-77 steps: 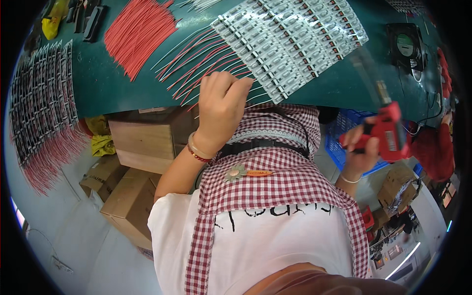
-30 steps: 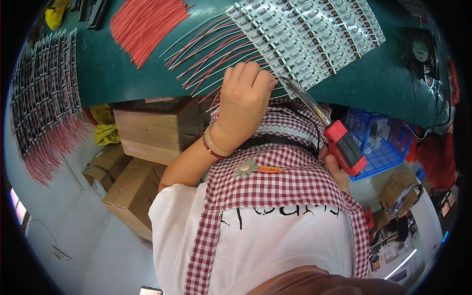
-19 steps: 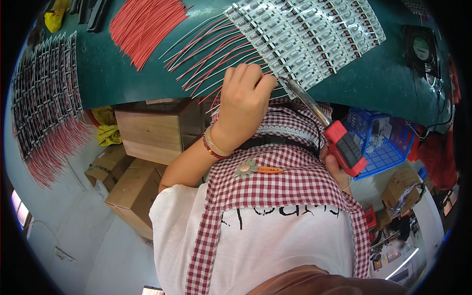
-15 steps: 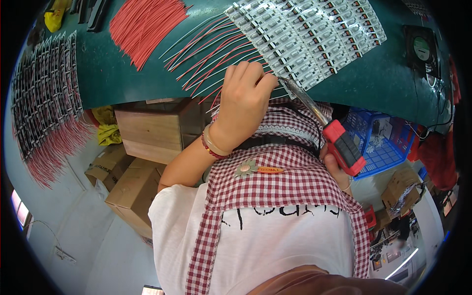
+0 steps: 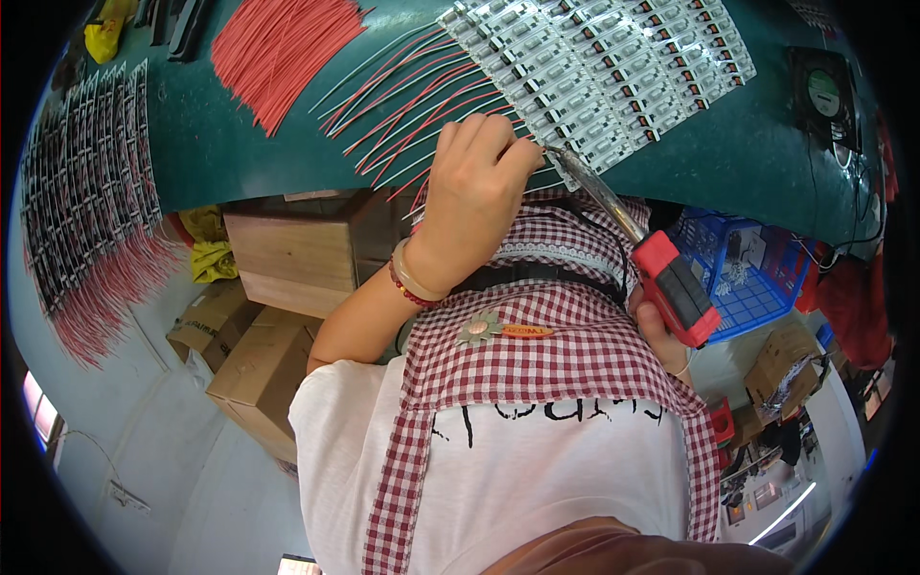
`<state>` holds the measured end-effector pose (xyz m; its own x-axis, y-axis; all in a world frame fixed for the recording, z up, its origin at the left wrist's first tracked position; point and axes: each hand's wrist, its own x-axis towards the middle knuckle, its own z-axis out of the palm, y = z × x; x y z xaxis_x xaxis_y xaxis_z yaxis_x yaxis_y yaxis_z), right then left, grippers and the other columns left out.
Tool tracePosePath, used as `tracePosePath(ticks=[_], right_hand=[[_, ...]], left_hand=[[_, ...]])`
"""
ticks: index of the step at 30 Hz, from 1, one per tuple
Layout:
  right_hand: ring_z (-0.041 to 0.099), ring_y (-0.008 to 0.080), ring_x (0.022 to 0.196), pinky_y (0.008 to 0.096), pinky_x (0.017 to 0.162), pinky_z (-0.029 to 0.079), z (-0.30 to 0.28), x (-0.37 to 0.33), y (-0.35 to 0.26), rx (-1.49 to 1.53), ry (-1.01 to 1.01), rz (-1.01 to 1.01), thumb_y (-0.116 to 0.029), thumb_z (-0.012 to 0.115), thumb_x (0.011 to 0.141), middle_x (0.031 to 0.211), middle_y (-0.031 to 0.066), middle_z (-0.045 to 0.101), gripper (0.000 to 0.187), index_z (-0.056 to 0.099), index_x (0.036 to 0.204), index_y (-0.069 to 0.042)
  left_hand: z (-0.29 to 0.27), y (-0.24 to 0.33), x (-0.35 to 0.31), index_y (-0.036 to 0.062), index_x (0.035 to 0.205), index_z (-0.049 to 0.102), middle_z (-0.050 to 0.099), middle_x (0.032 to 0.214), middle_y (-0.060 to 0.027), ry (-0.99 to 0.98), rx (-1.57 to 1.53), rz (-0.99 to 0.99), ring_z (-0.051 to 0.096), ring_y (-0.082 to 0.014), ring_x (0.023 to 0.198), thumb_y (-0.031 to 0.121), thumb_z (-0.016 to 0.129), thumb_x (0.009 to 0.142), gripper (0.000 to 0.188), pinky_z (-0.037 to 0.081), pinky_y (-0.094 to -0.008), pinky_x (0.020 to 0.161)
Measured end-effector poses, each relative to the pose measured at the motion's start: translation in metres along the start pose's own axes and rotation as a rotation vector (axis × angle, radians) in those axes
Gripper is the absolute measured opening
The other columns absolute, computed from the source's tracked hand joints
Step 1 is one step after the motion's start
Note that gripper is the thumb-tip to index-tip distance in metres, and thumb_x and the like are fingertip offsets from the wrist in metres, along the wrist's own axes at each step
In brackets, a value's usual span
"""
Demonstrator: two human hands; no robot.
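Note:
My left hand (image 5: 479, 192) is closed in a pinch at the near left edge of a sheet of small circuit boards (image 5: 594, 72). A thin wire seems to be between its fingertips, which are partly hidden. Red and white wires (image 5: 412, 120) fan out leftward from that edge, some passing under the hand. My right hand (image 5: 656, 331) wraps the red and black handle of a soldering iron (image 5: 678, 287), partly hidden behind it. The iron's metal tip points up and left, close beside my left fingertips at the board edge.
On the green table (image 5: 192, 144) lies a pile of red wires (image 5: 283, 57). Wired black strips (image 5: 91, 182) hang at the left end. A small round-faced device (image 5: 822, 96) sits at the right. Below are a wooden box (image 5: 287, 259), cartons (image 5: 264, 374) and a blue basket (image 5: 757, 297).
The soldering iron's handle has shifted slightly right, with its tip still by my left fingertips. My left hand has moved up a little, still pinched.

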<state>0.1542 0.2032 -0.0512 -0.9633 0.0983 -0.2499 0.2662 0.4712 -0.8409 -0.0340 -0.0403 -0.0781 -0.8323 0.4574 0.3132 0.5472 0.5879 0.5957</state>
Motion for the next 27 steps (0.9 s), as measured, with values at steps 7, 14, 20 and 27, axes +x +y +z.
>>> tracePosePath(ticks=[7, 14, 20, 27], right_hand=[[0.067, 0.0319, 0.071, 0.0371, 0.060, 0.053, -0.002, -0.005, 0.002, -0.141, 0.019, -0.087, -0.012, 0.073, 0.077, 0.091, 0.0145, 0.068, 0.023, 0.072, 0.099, -0.003], [0.069, 0.0324, 0.076, 0.0376, 0.068, 0.054, -0.010, -0.016, 0.011, -0.020, -0.004, 0.027, -0.004, 0.072, 0.076, 0.090, 0.0147, 0.070, 0.027, 0.072, 0.103, -0.001], [0.069, 0.0283, 0.078, 0.0349, 0.068, 0.053, -0.012, -0.021, 0.010, 0.074, 0.011, 0.094, -0.014, 0.073, 0.082, 0.091, 0.0132, 0.070, 0.024, 0.072, 0.103, -0.001], [0.067, 0.0260, 0.071, 0.0342, 0.065, 0.051, -0.005, -0.030, 0.019, 0.184, 0.035, 0.111, -0.017, 0.073, 0.083, 0.086, 0.0108, 0.067, 0.022, 0.071, 0.097, -0.002]], left_hand=[[-0.001, -0.002, 0.000, 0.0083, 0.080, 0.067, 0.049, 0.074, -0.0038, 0.003, -0.004, 0.002, 0.052, -0.0230, 0.073, 0.003, 0.079, 0.070, 0.017, 0.038, -0.0364, 0.065], [-0.001, -0.002, 0.000, 0.0082, 0.080, 0.066, 0.052, 0.076, -0.0034, -0.008, -0.015, 0.002, 0.053, -0.0229, 0.074, 0.002, 0.078, 0.071, 0.016, 0.038, -0.0364, 0.065], [-0.001, 0.001, -0.001, 0.0084, 0.083, 0.066, 0.057, 0.083, -0.0023, 0.007, -0.008, -0.001, 0.055, -0.0225, 0.079, 0.005, 0.078, 0.073, 0.016, 0.039, -0.0371, 0.070], [0.003, 0.009, -0.003, 0.0080, 0.083, 0.063, 0.060, 0.093, -0.0022, 0.018, 0.032, -0.011, 0.056, -0.0227, 0.086, 0.006, 0.075, 0.075, 0.014, 0.039, -0.0375, 0.077]])
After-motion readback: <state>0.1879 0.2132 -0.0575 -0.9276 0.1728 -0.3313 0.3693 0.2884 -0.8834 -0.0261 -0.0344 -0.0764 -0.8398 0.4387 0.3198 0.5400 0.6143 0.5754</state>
